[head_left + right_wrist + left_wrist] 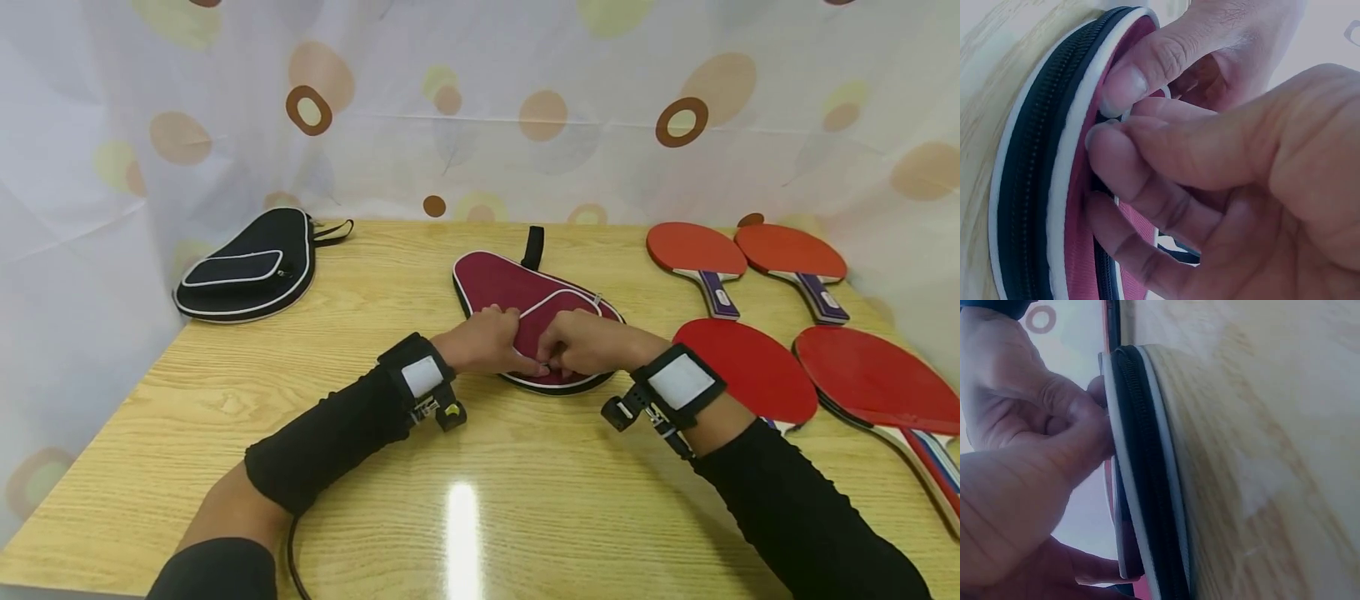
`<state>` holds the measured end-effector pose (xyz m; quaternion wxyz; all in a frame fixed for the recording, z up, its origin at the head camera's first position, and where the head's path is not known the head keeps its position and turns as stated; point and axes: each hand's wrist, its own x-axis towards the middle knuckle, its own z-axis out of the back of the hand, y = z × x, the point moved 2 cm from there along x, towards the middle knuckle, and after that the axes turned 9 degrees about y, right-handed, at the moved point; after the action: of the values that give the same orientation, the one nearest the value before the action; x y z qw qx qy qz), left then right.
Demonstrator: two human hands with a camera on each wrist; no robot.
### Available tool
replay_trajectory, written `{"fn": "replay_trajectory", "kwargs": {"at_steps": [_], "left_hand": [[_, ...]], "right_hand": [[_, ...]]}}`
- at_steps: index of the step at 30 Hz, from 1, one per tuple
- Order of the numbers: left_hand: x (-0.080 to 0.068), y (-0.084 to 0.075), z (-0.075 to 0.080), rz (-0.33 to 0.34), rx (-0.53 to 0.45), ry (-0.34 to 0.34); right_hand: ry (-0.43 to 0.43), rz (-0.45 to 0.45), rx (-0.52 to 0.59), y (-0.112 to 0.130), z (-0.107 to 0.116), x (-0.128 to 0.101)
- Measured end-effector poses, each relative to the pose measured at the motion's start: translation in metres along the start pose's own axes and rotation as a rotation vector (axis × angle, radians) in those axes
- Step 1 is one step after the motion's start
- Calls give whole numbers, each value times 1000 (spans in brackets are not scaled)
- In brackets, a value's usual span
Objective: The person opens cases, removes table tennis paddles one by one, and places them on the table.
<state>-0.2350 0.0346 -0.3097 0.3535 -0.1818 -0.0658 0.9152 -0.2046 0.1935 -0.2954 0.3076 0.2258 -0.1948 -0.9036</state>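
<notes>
Maroon fabric with white piping marks the paddle case [525, 304] lying mid-table between your hands; your left hand [483, 342] presses its near edge, your right hand [585, 343] pinches there, four red paddles [750, 367] to your right. Your left-wrist view shows the case's black zipper [1144, 462] shut, fingers [1085, 434] curled on the rim. Your right-wrist view shows fingertips [1122, 134] pinching the zipper pull. No writing is readable.
</notes>
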Motion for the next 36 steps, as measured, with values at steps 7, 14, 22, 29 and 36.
{"fn": "replay_trajectory", "kwargs": {"at_steps": [7,14,22,29,36], "left_hand": [[1,0,0,46,-27,4],[4,7,0,49,7,0],[6,18,3,23,30,33],[8,26,8,-6,36,101],[9,30,11,-24,44,174]], "right_hand": [[-97,-27,-114,-7,1,-5],[-162,-221,-53,-29,5,-13],[-82,-344,-100,-37,1,-7],[-76,-395,-154,-26,-4,-5],[-70,-476,-175,-10,-13,3]]}}
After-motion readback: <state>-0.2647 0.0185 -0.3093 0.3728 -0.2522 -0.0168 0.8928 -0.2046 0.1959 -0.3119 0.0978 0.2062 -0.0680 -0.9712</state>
